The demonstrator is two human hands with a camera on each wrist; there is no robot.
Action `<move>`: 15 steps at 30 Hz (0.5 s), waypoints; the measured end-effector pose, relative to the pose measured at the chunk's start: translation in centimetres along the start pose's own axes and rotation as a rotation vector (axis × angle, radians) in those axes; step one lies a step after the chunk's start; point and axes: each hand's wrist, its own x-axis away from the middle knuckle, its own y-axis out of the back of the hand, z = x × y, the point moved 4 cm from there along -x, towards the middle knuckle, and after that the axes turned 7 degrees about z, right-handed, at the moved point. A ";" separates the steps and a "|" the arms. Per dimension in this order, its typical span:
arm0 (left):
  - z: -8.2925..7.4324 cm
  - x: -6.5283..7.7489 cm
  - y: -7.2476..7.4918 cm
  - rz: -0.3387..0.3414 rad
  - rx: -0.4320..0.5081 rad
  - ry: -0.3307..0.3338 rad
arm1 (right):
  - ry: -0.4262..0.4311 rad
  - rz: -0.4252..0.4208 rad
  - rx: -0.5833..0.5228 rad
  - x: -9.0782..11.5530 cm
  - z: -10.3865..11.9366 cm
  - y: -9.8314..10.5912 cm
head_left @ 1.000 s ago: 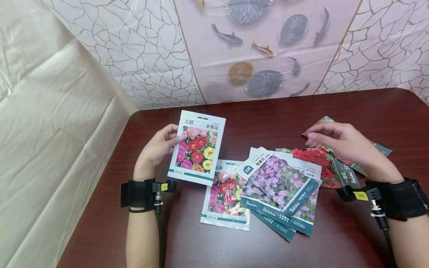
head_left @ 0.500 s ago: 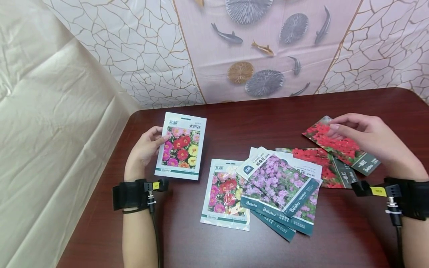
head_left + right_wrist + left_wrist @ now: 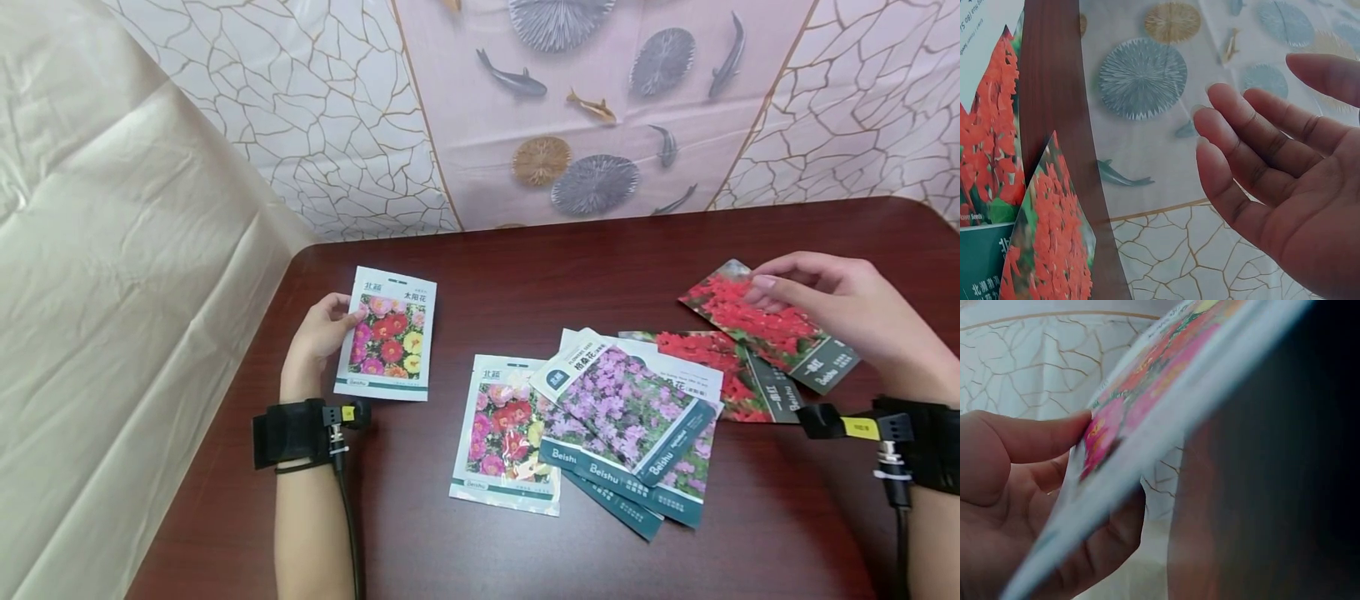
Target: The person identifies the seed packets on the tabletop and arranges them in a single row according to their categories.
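Note:
At the table's left side, my left hand [image 3: 318, 337] pinches the left edge of a white seed packet [image 3: 390, 337] printed with pink, red and yellow flowers. In the left wrist view the thumb [image 3: 1047, 439] lies on the packet's printed face, with fingers behind it. My right hand [image 3: 840, 296] hovers over a red-flower seed packet [image 3: 757, 321] at the right, its fingers loosely bent and holding nothing. The right wrist view shows that palm [image 3: 1310, 206] bare, beside the red-flower packets [image 3: 1054, 237].
A second pink-and-yellow flower packet [image 3: 502, 467] lies mid-table, its right edge under a fanned pile of purple-flower packets [image 3: 622, 408]. Another red-flower packet [image 3: 738, 383] lies partly under that pile. Patterned cloth [image 3: 585, 108] hangs behind the table [image 3: 450, 567].
My left hand has carried the white packet leftward and lowered it toward the table. My right hand has moved rightward and away from the red packet, which has turned and shows more fully.

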 end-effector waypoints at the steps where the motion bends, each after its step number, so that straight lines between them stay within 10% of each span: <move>1: 0.2 -0.1 0.0 -0.006 -0.015 0.015 | 0.000 -0.003 0.003 0.0 -0.1 0.0; 15: 1.6 -0.7 0.0 -0.057 -0.174 0.124 | 0.015 0.004 0.093 -0.7 -0.9 -0.2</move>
